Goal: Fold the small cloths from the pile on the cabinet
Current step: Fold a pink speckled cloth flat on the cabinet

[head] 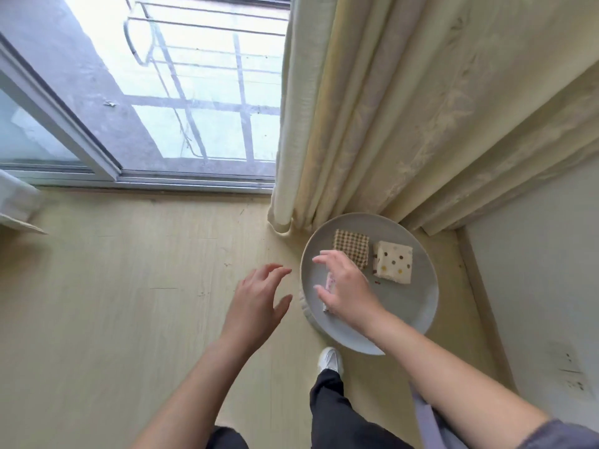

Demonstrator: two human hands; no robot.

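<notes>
Two grips show, and only the right grip (pixel 345 286) is over the work. Its fingers are spread and lightly curved, lying over a small folded white cloth with a pinkish print (pixel 328 286); nothing is pinched, and I cannot tell whether the palm presses down or just hovers. That cloth sits directly beneath the palm. Only its left edge peeps out between thumb and forefinger, and this edge runs roughly up and down the frame. The cloth lies on the left part of a round pale grey surface (pixel 405 312) at lower centre-right. Further up that surface, just beyond the fingertips, lies a folded brown-and-cream checked cloth (pixel 351 246), and beside it, to the right, a folded cream cloth with coloured dots (pixel 393 262). The left grip (pixel 259 303) hangs with fingers spread, holding nothing, left of the rim and over the pale wooden floor (pixel 129 286). Any squaring or shifting of the covered cloth therefore looks like the right grip's job. No unfolded pile is in view.
</notes>
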